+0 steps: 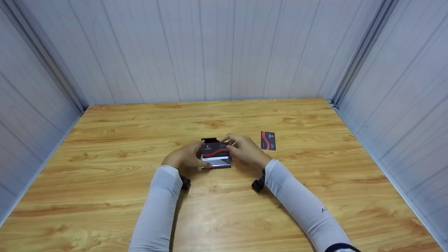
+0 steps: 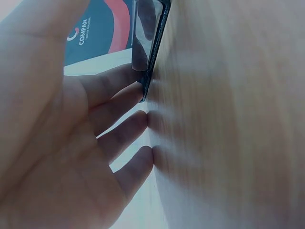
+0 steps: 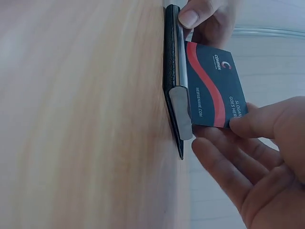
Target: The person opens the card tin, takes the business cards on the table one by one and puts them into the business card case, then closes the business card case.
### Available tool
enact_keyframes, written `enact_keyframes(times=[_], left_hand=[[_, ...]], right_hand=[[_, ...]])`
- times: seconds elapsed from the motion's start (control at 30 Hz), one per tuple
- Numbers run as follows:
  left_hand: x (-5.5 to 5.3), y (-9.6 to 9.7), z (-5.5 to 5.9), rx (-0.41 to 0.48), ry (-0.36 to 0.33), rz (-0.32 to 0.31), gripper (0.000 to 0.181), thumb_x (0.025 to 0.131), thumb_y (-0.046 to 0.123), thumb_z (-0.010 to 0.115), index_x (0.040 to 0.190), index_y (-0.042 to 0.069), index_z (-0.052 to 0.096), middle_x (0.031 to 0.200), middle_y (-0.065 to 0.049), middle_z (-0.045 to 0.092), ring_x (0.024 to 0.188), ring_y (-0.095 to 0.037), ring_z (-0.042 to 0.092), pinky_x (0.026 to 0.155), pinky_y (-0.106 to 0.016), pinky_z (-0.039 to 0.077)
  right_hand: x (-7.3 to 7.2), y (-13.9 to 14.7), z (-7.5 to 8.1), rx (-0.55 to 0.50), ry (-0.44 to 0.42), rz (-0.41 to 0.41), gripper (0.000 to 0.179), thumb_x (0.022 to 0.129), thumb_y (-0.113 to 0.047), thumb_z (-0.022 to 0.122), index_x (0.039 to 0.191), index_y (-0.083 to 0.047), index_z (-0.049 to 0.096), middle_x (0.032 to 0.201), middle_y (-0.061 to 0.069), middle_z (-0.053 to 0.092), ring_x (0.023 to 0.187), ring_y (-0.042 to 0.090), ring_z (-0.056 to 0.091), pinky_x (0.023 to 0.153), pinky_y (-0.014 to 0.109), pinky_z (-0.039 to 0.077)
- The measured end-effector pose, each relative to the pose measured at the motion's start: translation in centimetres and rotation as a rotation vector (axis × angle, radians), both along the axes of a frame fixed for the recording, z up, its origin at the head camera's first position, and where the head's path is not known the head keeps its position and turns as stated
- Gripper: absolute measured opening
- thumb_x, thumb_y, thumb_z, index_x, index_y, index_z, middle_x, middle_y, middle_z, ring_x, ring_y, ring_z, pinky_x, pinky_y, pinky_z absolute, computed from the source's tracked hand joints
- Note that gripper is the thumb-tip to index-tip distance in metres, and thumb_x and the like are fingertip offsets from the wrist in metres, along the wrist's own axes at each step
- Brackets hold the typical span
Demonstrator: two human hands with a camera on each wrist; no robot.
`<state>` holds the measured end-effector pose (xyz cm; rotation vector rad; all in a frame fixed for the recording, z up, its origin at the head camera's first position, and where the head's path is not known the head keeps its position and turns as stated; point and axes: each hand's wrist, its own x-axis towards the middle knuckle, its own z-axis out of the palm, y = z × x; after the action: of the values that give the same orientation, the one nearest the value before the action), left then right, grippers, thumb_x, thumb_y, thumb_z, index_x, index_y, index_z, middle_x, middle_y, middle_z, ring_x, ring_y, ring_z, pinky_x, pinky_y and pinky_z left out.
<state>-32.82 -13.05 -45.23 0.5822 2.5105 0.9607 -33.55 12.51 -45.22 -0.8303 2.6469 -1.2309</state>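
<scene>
A metal-and-black card case point(image 1: 221, 163) lies on the table with its black lid point(image 1: 210, 140) folded open. My left hand point(image 1: 184, 156) grips its left side, the thumb on the metal edge; in the left wrist view the fingers lie along its side and touch the table. A dark business card point(image 3: 214, 83) with a red wave stands tilted up from the case, its lower edge at the metal opening. My right hand point(image 1: 247, 151) pinches the card's right corner, with the thumb on the printed face and other fingers behind. How deep the card sits inside is hidden.
A second dark card point(image 1: 268, 140) with the same red wave lies flat to the right of my right hand. The wood-grain table point(image 1: 122, 140) is bounded by pale panel walls point(image 1: 217, 52) at the back and both sides.
</scene>
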Motion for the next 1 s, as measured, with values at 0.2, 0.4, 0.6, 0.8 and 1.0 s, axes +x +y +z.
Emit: enact_keyframes(times=[0.2, 0.4, 0.6, 0.8, 1.0], left_hand=[[0.09, 0.06, 0.03, -0.041, 0.007, 0.016, 0.084, 0.082, 0.038, 0.085, 0.150, 0.010, 0.044, 0.132, -0.005, 0.055, 0.117, -0.022, 0.052, 0.106, -0.043, 0.039], [0.00, 0.04, -0.09, -0.021, -0.007, 0.027, 0.081, 0.081, 0.035, 0.086, 0.147, 0.010, 0.047, 0.130, -0.005, 0.057, 0.117, -0.023, 0.053, 0.108, -0.043, 0.038], [0.05, 0.08, -0.04, -0.072, 0.010, 0.026, 0.089, 0.082, 0.042, 0.083, 0.153, 0.010, 0.040, 0.145, -0.010, 0.049, 0.130, -0.027, 0.046, 0.112, -0.047, 0.034], [0.07, 0.08, 0.04, -0.093, 0.024, 0.000, 0.095, 0.083, 0.046, 0.081, 0.156, 0.007, 0.034, 0.156, -0.015, 0.036, 0.141, -0.032, 0.035, 0.115, -0.051, 0.028], [0.28, -0.01, 0.17, -0.112, 0.002, 0.008, 0.095, 0.084, 0.048, 0.079, 0.158, 0.012, 0.032, 0.160, -0.014, 0.030, 0.146, -0.033, 0.028, 0.116, -0.052, 0.028]], right_hand=[[-0.04, 0.09, -0.11, 0.059, 0.028, 0.032, 0.033, 0.101, -0.005, 0.058, 0.127, -0.021, 0.069, 0.109, 0.005, 0.069, 0.100, 0.017, 0.064, 0.080, 0.034, 0.053], [-0.01, 0.29, 0.04, 0.091, -0.002, 0.049, 0.034, 0.101, -0.007, 0.057, 0.130, -0.021, 0.067, 0.121, 0.006, 0.067, 0.105, 0.020, 0.062, 0.087, 0.037, 0.052], [-0.13, 0.55, 0.01, 0.200, -0.005, 0.119, 0.041, 0.102, -0.008, 0.057, 0.143, -0.016, 0.058, 0.133, 0.010, 0.059, 0.112, 0.023, 0.061, 0.094, 0.040, 0.051], [-0.07, 0.69, -0.06, 0.253, 0.007, 0.158, 0.043, 0.104, -0.011, 0.056, 0.147, -0.015, 0.054, 0.134, 0.011, 0.054, 0.118, 0.024, 0.057, 0.098, 0.041, 0.048], [0.09, 0.62, -0.12, 0.308, 0.022, 0.195, 0.040, 0.104, -0.013, 0.055, 0.144, -0.015, 0.057, 0.124, 0.009, 0.054, 0.103, 0.022, 0.053, 0.087, 0.039, 0.047]])
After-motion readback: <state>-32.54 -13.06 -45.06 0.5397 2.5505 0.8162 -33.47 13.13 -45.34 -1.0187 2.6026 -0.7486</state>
